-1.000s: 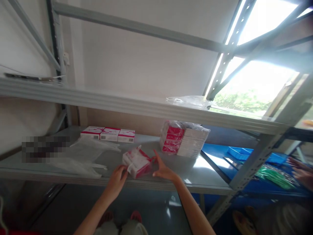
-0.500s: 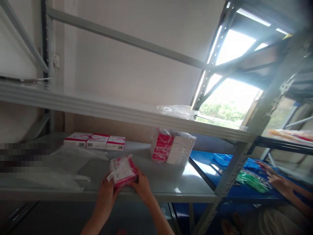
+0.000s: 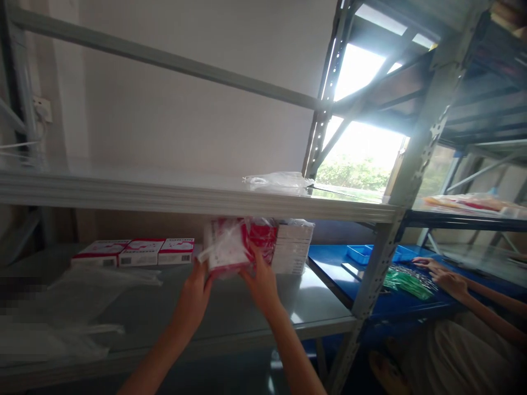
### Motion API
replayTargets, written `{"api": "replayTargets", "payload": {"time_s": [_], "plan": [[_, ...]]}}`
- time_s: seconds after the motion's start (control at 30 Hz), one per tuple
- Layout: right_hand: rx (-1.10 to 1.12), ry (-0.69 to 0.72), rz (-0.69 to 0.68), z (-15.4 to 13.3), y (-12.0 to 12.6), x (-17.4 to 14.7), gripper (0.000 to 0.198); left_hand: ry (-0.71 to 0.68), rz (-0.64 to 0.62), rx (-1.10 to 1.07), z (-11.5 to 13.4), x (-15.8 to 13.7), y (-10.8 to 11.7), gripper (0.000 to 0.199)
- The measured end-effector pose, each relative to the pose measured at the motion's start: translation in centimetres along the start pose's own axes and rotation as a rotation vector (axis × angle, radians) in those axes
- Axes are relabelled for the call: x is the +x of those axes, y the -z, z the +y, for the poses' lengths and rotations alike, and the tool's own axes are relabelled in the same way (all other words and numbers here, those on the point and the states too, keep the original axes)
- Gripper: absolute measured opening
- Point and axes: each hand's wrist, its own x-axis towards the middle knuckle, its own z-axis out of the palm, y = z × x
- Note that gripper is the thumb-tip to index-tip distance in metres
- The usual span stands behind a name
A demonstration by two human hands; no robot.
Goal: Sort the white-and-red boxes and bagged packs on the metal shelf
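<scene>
A plastic-wrapped bundle of red-and-white boxes [image 3: 226,247], blurred by motion, is gripped between my two hands above the lower shelf. My left hand [image 3: 196,288] closes on its left lower corner, where a white twist of plastic sticks out. On its right side, my right hand [image 3: 260,277] presses with thumb and fingers. Just behind and to the right stands a larger wrapped stack of boxes [image 3: 293,247], red at its left and white at its right. The held bundle overlaps the stack in view; I cannot tell whether they touch.
Three red-and-white boxes [image 3: 140,252] lie in a row at the back left. Clear plastic bags [image 3: 94,296] spread over the shelf's left side. The upper shelf edge [image 3: 164,203] runs above. At right, another person's hands [image 3: 442,274] work near green packets [image 3: 409,282] and blue trays [image 3: 360,253].
Both hands have carried the wrapped bundle up and back, from the shelf's front edge to beside the larger stack. The view has shifted right.
</scene>
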Motion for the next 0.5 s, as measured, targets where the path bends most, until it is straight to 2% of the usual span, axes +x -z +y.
{"api": "replayTargets", "payload": {"time_s": [0.13, 0.17, 0.27, 0.37, 0.43, 0.5], "plan": [[-0.139, -0.037, 0.055, 1.3, 3.0, 6.8, 0.053, -0.084, 0.12, -0.073, 2.5, 6.9, -3.6, 0.039], [-0.179, -0.032, 0.068, 1.9, 3.5, 8.4, 0.048, -0.09, 0.114, -0.099, 2.9, 8.4, -4.7, 0.036], [-0.28, 0.058, 0.104, 4.6, 5.2, 12.7, 0.036, -0.057, 0.06, -0.157, 3.4, 12.0, -8.3, 0.027], [-0.366, 0.161, 0.055, 8.1, 7.1, 15.9, 0.026, 0.012, 0.015, -0.182, 3.5, 14.3, -12.3, 0.025], [-0.399, 0.199, 0.003, 10.4, 8.2, 16.9, 0.022, 0.032, -0.073, -0.209, 3.2, 15.2, -14.9, 0.027], [-0.415, 0.195, 0.006, 12.5, 8.7, 17.0, 0.023, 0.022, -0.192, -0.244, 2.4, 15.5, -16.9, 0.028]]}}
